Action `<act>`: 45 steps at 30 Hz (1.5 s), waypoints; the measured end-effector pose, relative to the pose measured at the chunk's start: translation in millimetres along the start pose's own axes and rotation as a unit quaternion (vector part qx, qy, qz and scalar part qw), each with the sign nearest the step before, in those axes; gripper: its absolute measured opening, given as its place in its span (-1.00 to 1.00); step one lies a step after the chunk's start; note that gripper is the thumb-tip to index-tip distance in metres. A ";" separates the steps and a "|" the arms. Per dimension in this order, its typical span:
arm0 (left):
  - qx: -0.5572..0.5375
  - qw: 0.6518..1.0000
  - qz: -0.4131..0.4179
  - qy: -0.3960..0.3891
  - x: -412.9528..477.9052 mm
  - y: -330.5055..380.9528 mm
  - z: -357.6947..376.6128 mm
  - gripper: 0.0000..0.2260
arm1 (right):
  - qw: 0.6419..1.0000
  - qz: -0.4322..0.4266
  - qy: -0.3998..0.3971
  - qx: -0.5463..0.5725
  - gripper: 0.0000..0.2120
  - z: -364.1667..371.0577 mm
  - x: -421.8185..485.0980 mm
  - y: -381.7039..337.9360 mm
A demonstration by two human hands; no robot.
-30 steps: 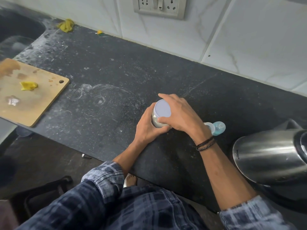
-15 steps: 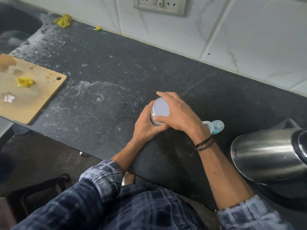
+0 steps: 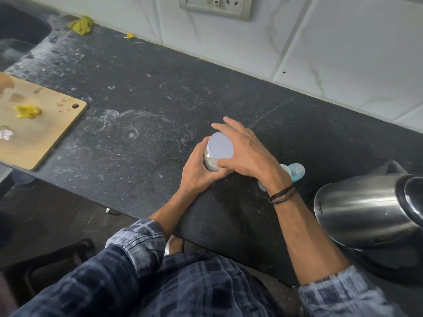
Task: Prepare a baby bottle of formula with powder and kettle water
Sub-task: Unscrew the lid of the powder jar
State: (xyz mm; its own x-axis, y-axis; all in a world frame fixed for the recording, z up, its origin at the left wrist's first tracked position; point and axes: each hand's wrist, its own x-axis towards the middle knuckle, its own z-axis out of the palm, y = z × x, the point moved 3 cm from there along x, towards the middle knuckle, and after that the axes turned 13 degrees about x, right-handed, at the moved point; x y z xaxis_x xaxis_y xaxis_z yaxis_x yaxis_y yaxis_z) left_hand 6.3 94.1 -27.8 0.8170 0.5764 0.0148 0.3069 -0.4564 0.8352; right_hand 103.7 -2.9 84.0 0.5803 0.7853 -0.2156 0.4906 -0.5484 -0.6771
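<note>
Upright clear powder jar (image 3: 210, 163), axis vertical: left hand (image 3: 196, 173) grips its body, right hand (image 3: 249, 154) clasps pale lilac lid (image 3: 220, 146) from above.

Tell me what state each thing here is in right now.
jar: upright, lid on, gripped by left hand.
lid: on the jar, right hand gripping it.
baby bottle: mostly hidden behind right wrist.
kettle: upright, lid seemingly shut.
cutting board: flat, stained, yellow scrap on it.

Black speckled counter (image 3: 160, 92), white marble-tiled wall (image 3: 343, 53), socket plate (image 3: 216, 6)
</note>
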 end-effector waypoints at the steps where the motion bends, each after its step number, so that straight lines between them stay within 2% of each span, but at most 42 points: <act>1: 0.001 1.000 -0.002 -0.001 0.0 0.0 -0.1 -0.18 | 1.000 0.002 0.009 -0.004 -0.16 -0.1 0.4 -0.5; 5: 0.004 1.000 -0.003 -0.005 0.9 -2.3 0.7 -0.17 | 1.000 -0.002 0.015 -0.011 -0.23 5.8 0.3 -1.9; 10: 0.005 1.000 0.004 -0.005 1.4 -3.1 1.2 -0.17 | 1.000 -0.005 -0.007 -0.013 -0.11 6.0 -0.5 -6.7; 14: 0.007 1.000 0.001 -0.002 1.8 -3.8 1.5 -0.17 | 1.000 -0.013 0.009 -0.020 -0.20 8.5 1.7 -4.0; 27: 0.011 1.000 -0.001 0.004 1.7 -2.5 2.0 -0.21 | 0.999 -0.007 0.050 -0.006 -0.23 10.4 0.8 -4.7; 32: 0.012 1.000 0.003 0.007 2.4 -5.3 2.5 -0.19 | 0.998 -0.011 0.057 -0.023 -0.32 12.7 1.3 -3.6; 45: 0.001 1.000 0.003 0.008 1.4 -3.5 2.4 -0.19 | 0.996 0.010 0.085 0.021 -0.34 13.4 3.5 1.9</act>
State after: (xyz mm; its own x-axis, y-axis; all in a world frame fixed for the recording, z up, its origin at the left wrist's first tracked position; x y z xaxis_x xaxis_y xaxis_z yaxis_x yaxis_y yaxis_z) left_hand 7.5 94.9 -32.0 0.8109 0.5846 0.0283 0.3034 -0.4613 0.8338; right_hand 98.0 2.7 72.5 0.6929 0.7125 -0.1105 0.4523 -0.5489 -0.7029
